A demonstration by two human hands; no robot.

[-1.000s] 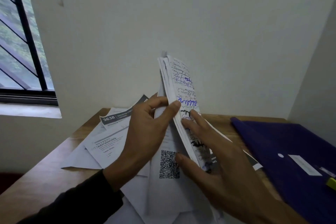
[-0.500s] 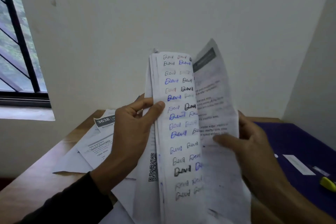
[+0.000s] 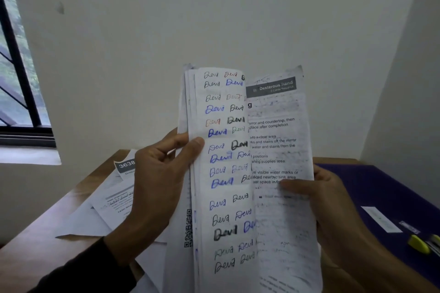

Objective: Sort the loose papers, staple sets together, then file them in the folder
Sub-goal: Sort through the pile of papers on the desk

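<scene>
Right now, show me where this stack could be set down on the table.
Bare wood shows on the table at the near left, between its left edge and the loose papers. The middle is crowded with those sheets; the purple folder and a yellow-green highlighter fill the right.

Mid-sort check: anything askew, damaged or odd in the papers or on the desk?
Yes. The loose sheets on the desk lie fanned at angles, not squared. The printed page held by the right hand looks smudged and worn at its top edge. The left hand grips the handwritten stack.
</scene>
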